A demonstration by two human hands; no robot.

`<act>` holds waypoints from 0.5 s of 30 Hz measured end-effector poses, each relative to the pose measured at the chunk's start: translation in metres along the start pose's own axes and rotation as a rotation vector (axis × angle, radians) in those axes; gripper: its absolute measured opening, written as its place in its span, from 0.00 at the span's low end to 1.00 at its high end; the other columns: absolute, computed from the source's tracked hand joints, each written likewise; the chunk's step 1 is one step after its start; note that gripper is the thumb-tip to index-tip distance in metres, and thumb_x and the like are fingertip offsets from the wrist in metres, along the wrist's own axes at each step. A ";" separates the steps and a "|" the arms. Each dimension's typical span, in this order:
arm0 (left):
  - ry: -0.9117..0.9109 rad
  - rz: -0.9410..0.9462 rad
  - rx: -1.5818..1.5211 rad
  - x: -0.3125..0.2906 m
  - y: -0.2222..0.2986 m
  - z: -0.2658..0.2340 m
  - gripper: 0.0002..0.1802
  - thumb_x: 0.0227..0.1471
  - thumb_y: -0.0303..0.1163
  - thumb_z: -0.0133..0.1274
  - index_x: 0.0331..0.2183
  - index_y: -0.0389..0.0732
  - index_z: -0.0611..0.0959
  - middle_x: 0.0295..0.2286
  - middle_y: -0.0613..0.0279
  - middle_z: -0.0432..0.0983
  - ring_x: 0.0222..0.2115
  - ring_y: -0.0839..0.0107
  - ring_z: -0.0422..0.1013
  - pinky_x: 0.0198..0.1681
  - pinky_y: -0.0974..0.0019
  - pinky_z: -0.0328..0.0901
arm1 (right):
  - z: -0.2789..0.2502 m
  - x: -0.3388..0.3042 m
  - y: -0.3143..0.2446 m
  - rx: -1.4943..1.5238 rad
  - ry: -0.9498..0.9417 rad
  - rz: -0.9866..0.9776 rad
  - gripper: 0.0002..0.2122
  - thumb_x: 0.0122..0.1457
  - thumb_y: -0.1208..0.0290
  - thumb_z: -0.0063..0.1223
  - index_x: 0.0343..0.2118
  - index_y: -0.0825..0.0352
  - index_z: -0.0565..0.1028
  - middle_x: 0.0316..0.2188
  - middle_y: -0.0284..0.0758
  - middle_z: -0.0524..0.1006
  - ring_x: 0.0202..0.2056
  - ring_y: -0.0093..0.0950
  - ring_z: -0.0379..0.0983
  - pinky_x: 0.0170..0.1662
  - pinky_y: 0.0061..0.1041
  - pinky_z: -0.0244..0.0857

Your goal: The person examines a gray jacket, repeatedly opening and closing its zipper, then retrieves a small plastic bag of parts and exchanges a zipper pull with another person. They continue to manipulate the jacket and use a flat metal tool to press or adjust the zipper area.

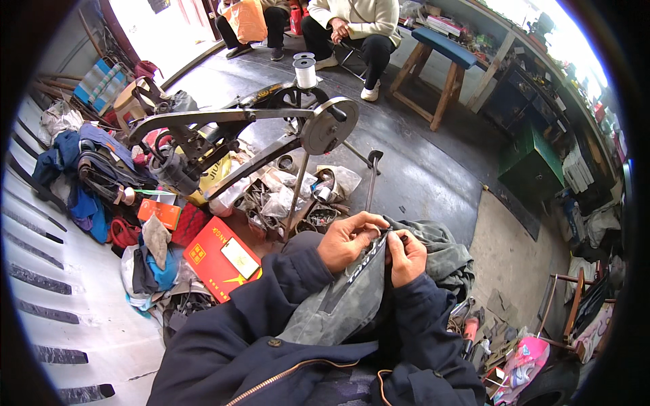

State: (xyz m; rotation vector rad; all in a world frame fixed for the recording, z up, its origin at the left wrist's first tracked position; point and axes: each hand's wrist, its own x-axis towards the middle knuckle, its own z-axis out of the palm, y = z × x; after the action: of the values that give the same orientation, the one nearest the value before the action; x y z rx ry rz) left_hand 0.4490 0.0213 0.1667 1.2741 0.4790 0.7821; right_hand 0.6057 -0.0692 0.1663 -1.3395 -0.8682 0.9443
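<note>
A grey-green camouflage-patterned garment [338, 308] lies across my lap, its bunched part [440, 254] spreading to the right of my hands. My left hand [347, 241] pinches the garment's upper edge between thumb and fingers. Close beside it, my right hand [406, 258] is closed on the same edge, thumb against the fingertips. A dark strip and pale lettering show on the cloth below my left hand. Whether anything small sits between my fingertips is too hidden to tell.
A hand-cranked sewing machine [330, 126] with a white thread spool [306, 73] stands ahead. Bags and clothes [101, 162] pile up at left, near a red box [220, 260]. A blue-topped stool [443, 47] stands far right of two seated people. Tools and scraps [497, 318] lie at lower right.
</note>
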 end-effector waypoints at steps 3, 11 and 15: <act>-0.033 0.021 0.036 0.000 -0.002 -0.001 0.13 0.69 0.20 0.51 0.51 0.38 0.84 0.36 0.68 0.81 0.38 0.82 0.73 0.45 0.74 0.69 | 0.001 0.000 0.000 0.005 -0.001 0.011 0.10 0.74 0.69 0.52 0.33 0.65 0.78 0.23 0.23 0.74 0.22 0.14 0.66 0.29 0.16 0.59; -0.058 -0.003 0.100 0.000 -0.006 -0.004 0.15 0.67 0.19 0.51 0.53 0.39 0.82 0.41 0.64 0.80 0.45 0.79 0.74 0.51 0.72 0.69 | 0.000 -0.001 0.002 0.035 0.007 0.047 0.11 0.73 0.68 0.52 0.33 0.66 0.77 0.23 0.23 0.74 0.22 0.14 0.66 0.28 0.17 0.59; -0.079 -0.032 0.056 0.000 -0.006 -0.003 0.18 0.67 0.18 0.50 0.56 0.41 0.79 0.41 0.66 0.76 0.41 0.81 0.72 0.49 0.73 0.68 | -0.001 0.000 0.005 0.069 0.002 0.026 0.09 0.72 0.70 0.55 0.33 0.66 0.78 0.23 0.23 0.75 0.22 0.13 0.66 0.27 0.17 0.61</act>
State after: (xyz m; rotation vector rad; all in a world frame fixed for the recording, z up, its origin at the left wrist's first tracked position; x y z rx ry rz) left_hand 0.4482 0.0226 0.1605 1.3407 0.4589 0.6926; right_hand 0.6068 -0.0694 0.1616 -1.2956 -0.8108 0.9844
